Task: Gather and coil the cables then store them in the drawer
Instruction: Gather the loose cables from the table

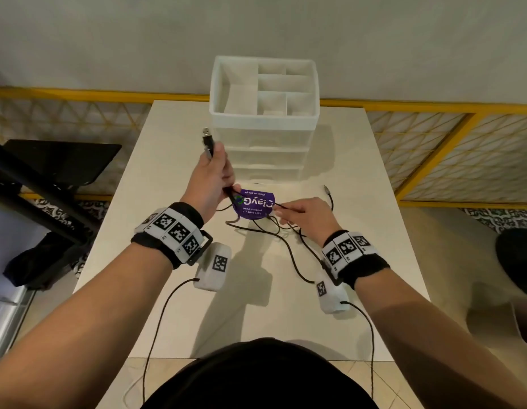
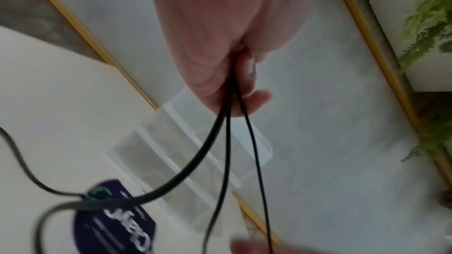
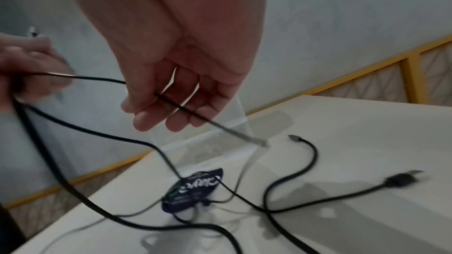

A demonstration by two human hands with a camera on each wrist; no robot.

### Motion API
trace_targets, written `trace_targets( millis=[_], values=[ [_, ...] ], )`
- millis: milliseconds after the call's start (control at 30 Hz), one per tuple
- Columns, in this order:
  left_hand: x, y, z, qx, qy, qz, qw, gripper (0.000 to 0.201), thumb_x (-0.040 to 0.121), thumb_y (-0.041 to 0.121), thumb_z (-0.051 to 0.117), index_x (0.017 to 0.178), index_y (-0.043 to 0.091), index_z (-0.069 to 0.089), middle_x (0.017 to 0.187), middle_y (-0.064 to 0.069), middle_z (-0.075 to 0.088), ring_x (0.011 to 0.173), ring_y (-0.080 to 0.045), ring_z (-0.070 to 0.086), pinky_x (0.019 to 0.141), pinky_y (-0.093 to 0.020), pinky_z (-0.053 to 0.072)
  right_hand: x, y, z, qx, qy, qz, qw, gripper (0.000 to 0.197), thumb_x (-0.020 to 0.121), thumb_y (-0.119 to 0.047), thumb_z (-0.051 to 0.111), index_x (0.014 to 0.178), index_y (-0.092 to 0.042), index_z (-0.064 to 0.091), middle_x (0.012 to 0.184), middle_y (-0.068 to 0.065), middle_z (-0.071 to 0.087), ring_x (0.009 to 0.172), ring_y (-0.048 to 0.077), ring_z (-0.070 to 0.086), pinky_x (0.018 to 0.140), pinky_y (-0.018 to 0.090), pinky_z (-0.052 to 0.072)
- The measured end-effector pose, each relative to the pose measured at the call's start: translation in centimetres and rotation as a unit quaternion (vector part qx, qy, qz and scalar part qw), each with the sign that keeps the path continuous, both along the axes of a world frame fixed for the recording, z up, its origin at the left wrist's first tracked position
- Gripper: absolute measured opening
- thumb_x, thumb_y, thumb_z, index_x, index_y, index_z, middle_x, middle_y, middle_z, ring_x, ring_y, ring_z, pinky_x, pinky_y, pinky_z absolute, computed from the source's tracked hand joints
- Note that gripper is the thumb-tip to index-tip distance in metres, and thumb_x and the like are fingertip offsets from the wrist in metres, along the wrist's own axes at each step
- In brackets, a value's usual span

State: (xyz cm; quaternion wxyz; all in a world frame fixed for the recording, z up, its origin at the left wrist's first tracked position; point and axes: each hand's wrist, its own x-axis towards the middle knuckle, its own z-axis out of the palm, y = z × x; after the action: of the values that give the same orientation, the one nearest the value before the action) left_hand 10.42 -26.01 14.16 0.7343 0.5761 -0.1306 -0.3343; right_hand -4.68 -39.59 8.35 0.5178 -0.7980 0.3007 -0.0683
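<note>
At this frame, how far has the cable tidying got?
Early stage. Done: the left hand grips several black cable strands, a USB plug sticking up. In hand: the right hand pinches one thin cable stretched toward the left. Left: loose cables still sprawl across the table and purple packet; no coil formed; drawer unit drawers closed.

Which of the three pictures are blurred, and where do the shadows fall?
Head view: sharp, with soft shadows of the arms on the table. Left wrist view: the purple packet and cables are smeared. Right wrist view: the left hand is blurred, the right hand sharper.
</note>
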Motion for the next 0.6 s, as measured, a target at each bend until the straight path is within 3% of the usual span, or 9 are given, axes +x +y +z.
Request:
trace_targets(
  millis=[100, 200, 267, 333, 400, 467, 600],
  values=[
    [2.0, 2.4, -0.8, 0.052, -0.041, 0.06, 0.996, 0.028, 0.1, 0.038, 0.036, 0.078, 0.022, 0.034, 0.058, 0.008, 0.027, 0.046, -0.008, 0.024, 0.043, -0.019, 0.027, -0.7, -0.6, -1.8, -0.002, 0.044, 0.01, 0.999, 0.018, 0.083, -0.032, 0.069, 0.098, -0.024, 0.076, 0.076, -0.006, 0.072, 0.08, 0.025, 0.067, 0.075, 0.034, 0.052],
    [2.7, 3.9, -1.7, 0.112, -0.081, 0.075, 0.988, 0.022, 0.1, 0.036, 0.037, 0.081, 0.023, 0.034, 0.061, 0.007, 0.029, 0.044, -0.006, 0.026, 0.042, -0.018, 0.025, -1.3, -1.1, -3.7, -0.049, 0.127, 0.046, 0.99, 0.025, 0.085, -0.036, 0.066, 0.103, -0.022, 0.075, 0.081, -0.005, 0.068, 0.085, 0.02, 0.064, 0.074, 0.027, 0.045],
    [2.8, 5.0, -2.7, 0.167, -0.097, 0.068, 0.979, 0.018, 0.1, 0.034, 0.038, 0.089, 0.02, 0.037, 0.063, 0.006, 0.031, 0.047, -0.007, 0.029, 0.044, -0.02, 0.026, -0.7, -0.6, -4.4, -0.087, 0.196, 0.122, 0.969, 0.029, 0.087, -0.033, 0.063, 0.111, -0.02, 0.072, 0.082, -0.011, 0.061, 0.094, 0.018, 0.06, 0.078, 0.022, 0.038],
    [2.8, 5.9, -4.0, 0.227, -0.114, 0.042, 0.966, 0.018, 0.1, 0.033, 0.039, 0.096, 0.016, 0.037, 0.065, 0.004, 0.033, 0.05, -0.01, 0.03, 0.046, -0.022, 0.026, 0.3, -0.2, -4.9, -0.083, 0.218, 0.171, 0.957, 0.03, 0.088, -0.021, 0.059, 0.117, -0.019, 0.068, 0.102, -0.007, 0.065, 0.109, 0.019, 0.058, 0.089, 0.021, 0.038],
    [2.7, 6.5, -5.3, 0.275, -0.123, 0.01, 0.953, 0.019, 0.099, 0.033, 0.04, 0.093, 0.015, 0.038, 0.065, 0.004, 0.033, 0.051, -0.012, 0.029, 0.046, -0.024, 0.026, 1.4, -0.2, -4.8, -0.047, 0.207, 0.148, 0.966, 0.031, 0.088, -0.014, 0.053, 0.113, -0.019, 0.069, 0.116, 0.001, 0.064, 0.113, 0.019, 0.056, 0.098, 0.026, 0.04],
    [2.4, 7.1, -6.4, 0.296, -0.111, -0.017, 0.949, 0.019, 0.099, 0.031, 0.039, 0.092, 0.013, 0.039, 0.063, 0.003, 0.032, 0.05, -0.012, 0.026, 0.045, -0.024, 0.023, 2.6, -0.4, -4.9, -0.062, 0.206, 0.101, 0.971, 0.028, 0.088, -0.012, 0.048, 0.107, -0.019, 0.067, 0.114, 0.004, 0.063, 0.11, 0.021, 0.056, 0.099, 0.031, 0.042],
    [1.4, 7.9, -8.1, 0.299, -0.094, -0.035, 0.949, 0.027, 0.1, 0.034, 0.035, 0.09, 0.015, 0.052, 0.055, 0.005, 0.033, 0.042, -0.009, 0.028, 0.046, -0.026, 0.023, 4.8, -1.1, -6.1, -0.161, 0.238, 0.038, 0.957, 0.037, 0.092, -0.009, 0.042, 0.125, -0.013, 0.057, 0.132, 0.009, 0.055, 0.12, 0.027, 0.052, 0.1, 0.036, 0.044]
  ],
)
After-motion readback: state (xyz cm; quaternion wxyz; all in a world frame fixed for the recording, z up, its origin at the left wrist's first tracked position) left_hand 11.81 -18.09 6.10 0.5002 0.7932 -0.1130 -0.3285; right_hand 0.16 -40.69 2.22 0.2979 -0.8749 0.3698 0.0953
